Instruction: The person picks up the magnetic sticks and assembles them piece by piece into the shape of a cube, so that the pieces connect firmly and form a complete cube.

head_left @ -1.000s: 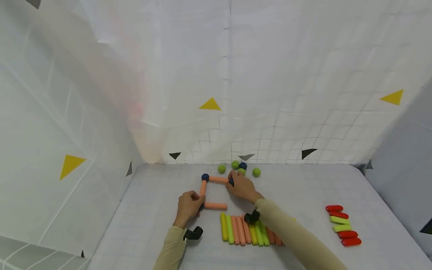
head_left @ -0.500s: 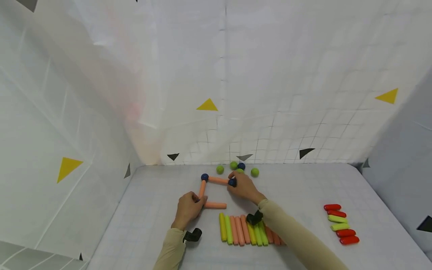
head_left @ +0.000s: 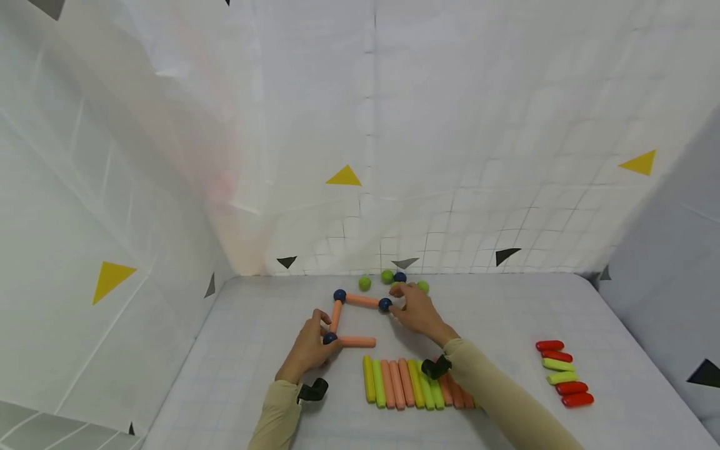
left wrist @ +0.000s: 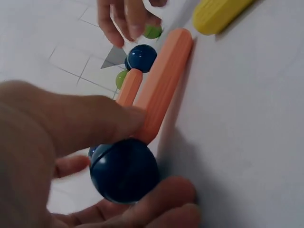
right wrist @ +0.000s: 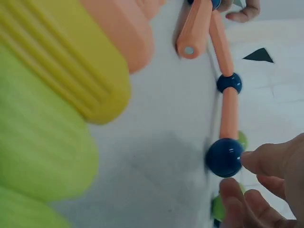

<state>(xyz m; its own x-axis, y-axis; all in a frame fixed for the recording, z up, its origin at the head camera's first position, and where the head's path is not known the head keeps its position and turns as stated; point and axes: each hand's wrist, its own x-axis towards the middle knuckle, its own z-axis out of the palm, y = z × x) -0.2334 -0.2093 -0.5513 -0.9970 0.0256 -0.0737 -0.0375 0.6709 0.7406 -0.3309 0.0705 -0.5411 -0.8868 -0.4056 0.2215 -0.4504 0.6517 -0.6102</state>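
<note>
Magnetic rods and balls form a three-sided frame on the table. Three orange rods run between dark blue balls: an upper rod, a side rod and a lower rod whose right end is free. My left hand is spread around the lower-left ball, its thumb tip against the joint with the rod. My right hand has its fingers parted beside the upper-right ball; the thumb is at the ball's edge, touching or nearly so. The upper-left ball stands free of both hands.
Green balls and a spare blue ball lie near the back wall. A row of yellow, green and orange rods lies in front, partly under the right forearm. Short red and light-green pieces lie at the right.
My left fingers have loosened and spread, uncovering the lower-left ball. My right fingers have come off the upper-right ball and moved slightly right. The frame has hardly shifted.
</note>
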